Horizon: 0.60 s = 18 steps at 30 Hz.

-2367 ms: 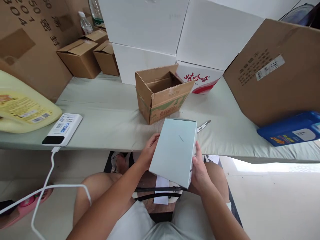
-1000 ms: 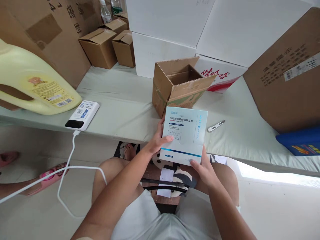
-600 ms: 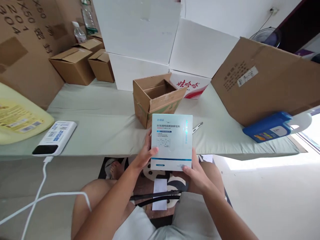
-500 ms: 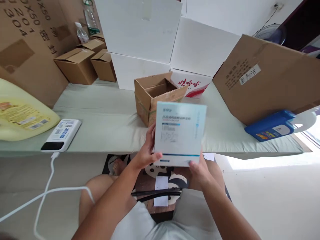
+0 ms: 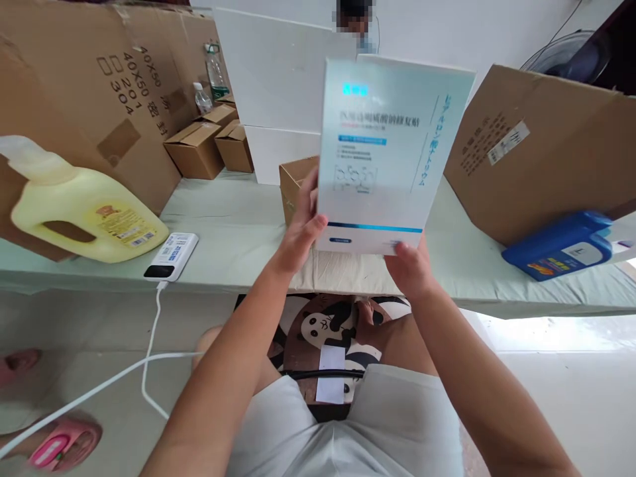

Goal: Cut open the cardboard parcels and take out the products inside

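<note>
A flat pale blue printed carton point(image 5: 382, 165) is held up in front of me, tilted slightly, its printed face toward me. My left hand point(image 5: 301, 232) grips its left edge, with the thumb on the front near the lower corner. At the lower right, my right hand point(image 5: 410, 265) holds the bottom edge, thumb in front and fingers hidden behind. Behind the carton, an open brown cardboard box point(image 5: 291, 189) stands on the cloth-covered surface point(image 5: 228, 228), mostly hidden now.
At left are a yellow jug point(image 5: 94, 205) and a white power bank point(image 5: 171, 257) with a trailing cable. Small boxes point(image 5: 196, 151) and bottles stand behind. A blue bottle point(image 5: 561, 246) lies right, by a cardboard panel point(image 5: 536, 152). A person's pink-sandaled foot point(image 5: 64, 444) shows lower left.
Both hands have raised the pale blue carton and moved it away from me, so it appears higher and covers much of the open cardboard box. The camera view has shifted left.
</note>
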Available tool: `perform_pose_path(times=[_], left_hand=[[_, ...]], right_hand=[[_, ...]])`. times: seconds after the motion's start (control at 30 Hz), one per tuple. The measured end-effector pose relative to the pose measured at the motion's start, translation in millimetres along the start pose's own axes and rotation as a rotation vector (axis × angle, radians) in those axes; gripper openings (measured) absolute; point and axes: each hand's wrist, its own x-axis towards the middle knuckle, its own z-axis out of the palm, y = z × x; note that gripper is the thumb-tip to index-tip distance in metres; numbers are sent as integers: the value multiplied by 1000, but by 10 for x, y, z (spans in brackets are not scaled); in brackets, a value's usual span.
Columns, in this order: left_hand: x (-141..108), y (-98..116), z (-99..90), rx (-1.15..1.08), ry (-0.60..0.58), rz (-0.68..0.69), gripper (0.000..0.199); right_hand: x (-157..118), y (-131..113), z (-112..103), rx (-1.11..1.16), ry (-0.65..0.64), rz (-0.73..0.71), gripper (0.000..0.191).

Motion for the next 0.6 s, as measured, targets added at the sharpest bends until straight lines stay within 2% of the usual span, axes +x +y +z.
perform_pose_path(times=[0.07, 0.1, 0.17, 0.23, 0.33, 0.4, 0.47, 0.6], left_hand=[[-204, -214, -10, 39, 51, -109, 87], [-312, -340, -33, 73, 90, -176, 87], [-516, -599, -110, 186, 118, -334, 82], [-681, -840, -208, 355, 112, -442, 73], [-823, -1141, -343, 613, 87, -458, 59], [-863, -1300, -393, 765, 62, -429, 53], [-882, -1426, -401, 929, 30, -400, 49], [-895, -1560, -344, 1258, -44, -296, 39]], right_hand=[[-109, 237, -214, 196, 109, -60, 94], [-149, 373, -373, 254, 195, -42, 84], [-188, 643, -785, 249, 421, 101, 65], [-167, 866, -1265, 205, 717, 335, 43], [-30, 1077, -1924, 143, 937, 499, 27], [129, 1168, -2242, 90, 1003, 551, 23], [347, 1264, -2464, 29, 1022, 583, 22], [964, 1520, -2748, -111, 940, 566, 23]])
